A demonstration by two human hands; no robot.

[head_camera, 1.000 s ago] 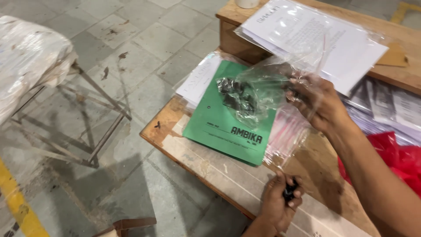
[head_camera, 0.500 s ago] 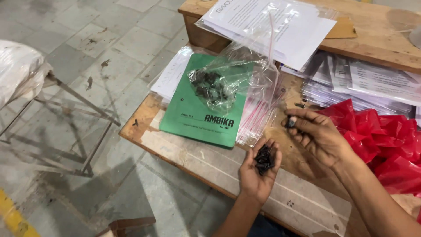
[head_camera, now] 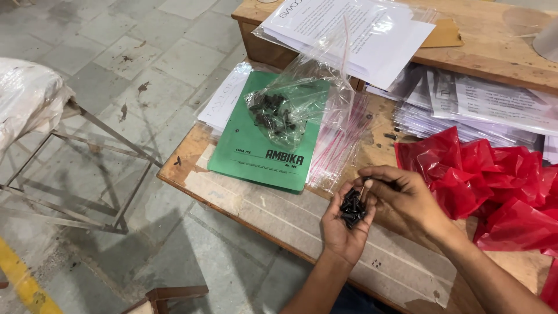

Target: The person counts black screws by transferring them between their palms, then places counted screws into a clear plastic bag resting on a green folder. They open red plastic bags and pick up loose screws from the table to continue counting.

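**Black screws cupped in left palm, right fingers picking**

Left hand [head_camera: 343,224] palm up over the near part of the wooden table [head_camera: 273,218], fingers curled into a shallow cup around a small heap of black screws [head_camera: 351,208]. Screws jumbled, no common direction; long axes too small to tell apart. Right hand [head_camera: 401,195] just beside and partly over the heap, fingertips [head_camera: 367,185] pinched together above it; whether a screw sits in the pinch cannot be told.

Near table edge close below the left wrist, open floor [head_camera: 116,87] beyond to the left. Bare taped strip of tabletop ahead of the hands. Beyond that, a green file [head_camera: 256,157] with a clear plastic bag [head_camera: 308,93] of more dark screws lying on it. Crumpled red plastic [head_camera: 494,180] crowding the right side, touching near the right wrist. Stacks of bagged papers [head_camera: 360,29] further back.
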